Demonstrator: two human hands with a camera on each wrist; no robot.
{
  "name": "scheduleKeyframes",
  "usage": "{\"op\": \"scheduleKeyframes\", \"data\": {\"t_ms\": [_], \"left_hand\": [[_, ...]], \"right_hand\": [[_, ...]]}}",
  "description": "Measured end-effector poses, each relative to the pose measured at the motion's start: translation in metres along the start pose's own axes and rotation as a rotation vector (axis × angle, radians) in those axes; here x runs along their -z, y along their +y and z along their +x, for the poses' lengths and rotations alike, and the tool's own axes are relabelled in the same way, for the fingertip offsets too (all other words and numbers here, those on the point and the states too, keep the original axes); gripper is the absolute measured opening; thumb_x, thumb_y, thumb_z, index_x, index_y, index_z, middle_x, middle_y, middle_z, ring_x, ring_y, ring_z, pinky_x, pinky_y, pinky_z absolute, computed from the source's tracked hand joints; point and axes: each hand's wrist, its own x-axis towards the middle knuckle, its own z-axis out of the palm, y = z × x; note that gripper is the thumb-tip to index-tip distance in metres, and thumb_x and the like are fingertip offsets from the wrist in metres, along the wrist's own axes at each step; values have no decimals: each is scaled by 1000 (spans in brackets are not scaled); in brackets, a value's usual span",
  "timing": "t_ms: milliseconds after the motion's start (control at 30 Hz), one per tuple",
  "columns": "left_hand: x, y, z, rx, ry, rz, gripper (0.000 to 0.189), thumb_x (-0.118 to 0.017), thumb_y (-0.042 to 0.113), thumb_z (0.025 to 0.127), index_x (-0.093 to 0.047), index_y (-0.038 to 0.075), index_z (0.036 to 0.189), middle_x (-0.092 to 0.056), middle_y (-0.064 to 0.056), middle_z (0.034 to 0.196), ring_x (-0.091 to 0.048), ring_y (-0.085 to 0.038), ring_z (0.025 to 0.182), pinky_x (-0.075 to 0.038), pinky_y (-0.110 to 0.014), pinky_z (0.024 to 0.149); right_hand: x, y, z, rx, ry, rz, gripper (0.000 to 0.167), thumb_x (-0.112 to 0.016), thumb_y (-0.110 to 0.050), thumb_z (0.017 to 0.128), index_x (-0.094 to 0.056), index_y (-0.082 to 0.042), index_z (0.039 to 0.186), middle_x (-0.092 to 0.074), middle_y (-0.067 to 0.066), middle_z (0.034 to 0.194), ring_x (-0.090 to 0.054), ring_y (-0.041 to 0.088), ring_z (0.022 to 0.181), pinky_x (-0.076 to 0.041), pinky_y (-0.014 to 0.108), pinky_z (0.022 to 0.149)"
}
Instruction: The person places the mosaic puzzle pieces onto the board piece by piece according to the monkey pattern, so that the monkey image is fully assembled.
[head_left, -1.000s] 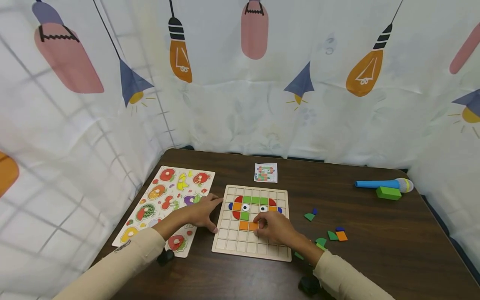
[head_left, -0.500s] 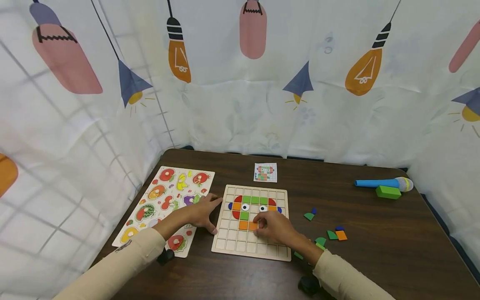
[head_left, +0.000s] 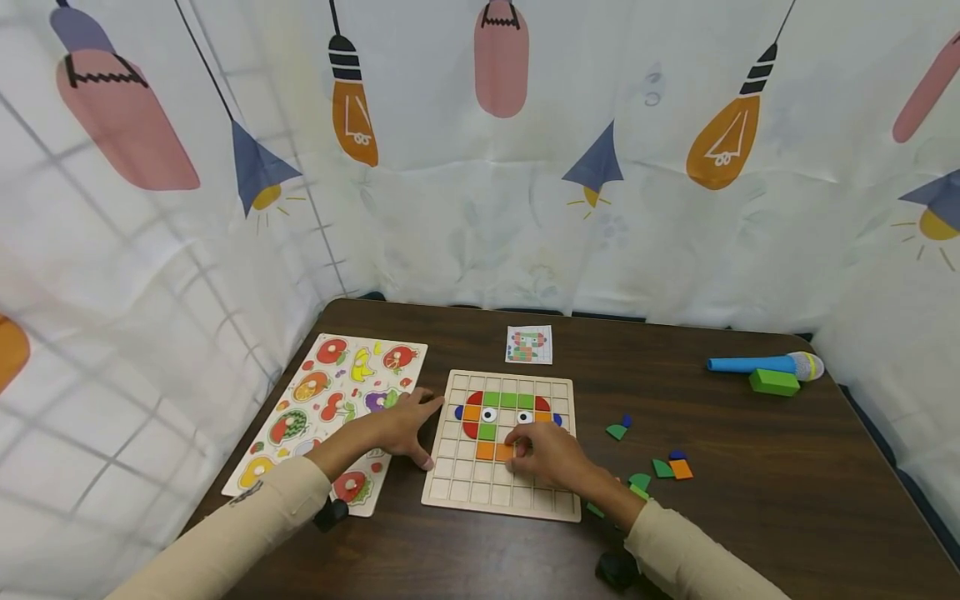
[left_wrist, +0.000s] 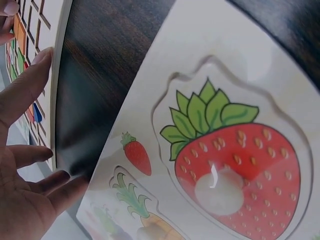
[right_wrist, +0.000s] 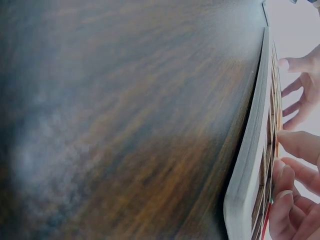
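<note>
A wooden grid board [head_left: 457, 492] lies on the dark table with red, green, orange and blue tiles and two round eye pieces set in a face-like pattern. My right hand [head_left: 551, 454] is over its middle, thumb and forefinger pinching an orange square tile [head_left: 504, 452] that sits beside another orange square. Part of the pattern is hidden under that hand. At the board's left side, my left hand [head_left: 405, 427] has its fingers spread, steadying the edge. In the left wrist view, the thumb [left_wrist: 30, 85] rests on the board's rim.
A fruit peg puzzle [head_left: 300, 367] lies at the left, partly under the left forearm. A small pattern card [head_left: 528, 344] is behind the board. Loose tiles, such as a green quarter-circle [head_left: 663, 468], lie to the right. A toy microphone [head_left: 753, 365] touches a green block [head_left: 774, 382].
</note>
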Motion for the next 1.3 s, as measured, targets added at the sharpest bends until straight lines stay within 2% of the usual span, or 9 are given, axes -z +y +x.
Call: {"op": "scheduleKeyframes", "data": {"t_ms": [200,367,567,833,1067,1300], "left_hand": [[0,-1,-1,-22,-12,-8,109,-92,36,71,-31,10,158,-25,-19,160,-31,-41,142,-41,-60,108],[0,-4,-1,-61,-27,7,108,-92,30,72,-30,9,158,-25,-17,159,-31,-40,143,-41,-57,110],[-1,-4,-2,-85,-23,20,108,-93,29,71,-31,12,158,-26,-14,160,-30,-39,143,-43,-58,108],[-2,-3,0,-106,-25,18,108,-93,26,71,-31,10,157,-27,-14,160,-32,-36,144,-42,-57,110],[-1,-2,-1,-118,-33,37,108,-93,26,72,-30,9,158,-26,-15,160,-32,-35,144,-41,-55,111],[-1,1,-1,-117,-29,22,106,-93,26,71,-32,8,157,-27,-15,160,-33,-36,144,-41,-55,111]], "right_hand": [[3,5,-2,13,1,14,23,-81,-18,85,-75,-11,105,-59,-10,74,-51,5,68,-43,23,64],[13,12,-7,41,45,5,21,-80,-19,86,-74,-11,105,-61,-11,77,-51,3,69,-44,23,64],[26,20,-16,-6,72,72,22,-78,-18,87,-75,-9,108,-63,-9,79,-48,5,62,-40,22,56],[35,33,-24,-37,86,65,21,-76,-18,89,-74,-11,109,-62,-9,80,-41,5,51,-36,21,49],[41,41,-30,-96,71,83,25,-76,-20,90,-73,-10,113,-61,-8,80,-48,8,57,-40,22,50],[47,49,-37,-77,75,79,27,-77,-22,90,-72,-11,114,-61,-8,81,-45,7,54,-39,22,49]]}}
